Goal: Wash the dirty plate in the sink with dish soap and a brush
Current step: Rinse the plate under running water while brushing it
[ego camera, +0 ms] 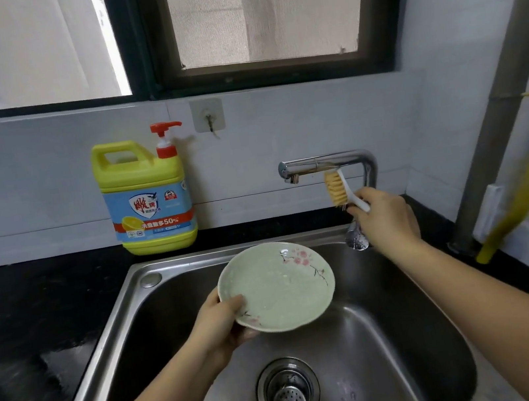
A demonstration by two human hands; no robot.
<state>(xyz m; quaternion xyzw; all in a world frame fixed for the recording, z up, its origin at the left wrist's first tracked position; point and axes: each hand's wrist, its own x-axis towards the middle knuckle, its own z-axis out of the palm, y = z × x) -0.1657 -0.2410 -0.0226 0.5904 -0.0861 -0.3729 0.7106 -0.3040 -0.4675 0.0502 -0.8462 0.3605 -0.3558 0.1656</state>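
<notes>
A pale green plate (280, 288) with pink blossom decoration is held tilted over the steel sink (114, 314). My left hand (220, 321) grips its lower left rim, thumb on the face. My right hand (385, 216) is by the faucet base at the back right and holds a white-handled brush (337, 190), its yellow bristles pointing up, just under the faucet spout. A yellow dish soap jug (146, 198) with a red pump stands on the counter behind the sink's left corner.
The chrome faucet (330, 162) reaches left over the basin; no water is running. A drain strainer (288, 392) sits in the basin floor. Black countertop (23, 328) lies to the left. A grey pipe (505, 113) and yellow hose (513, 206) stand at the right wall.
</notes>
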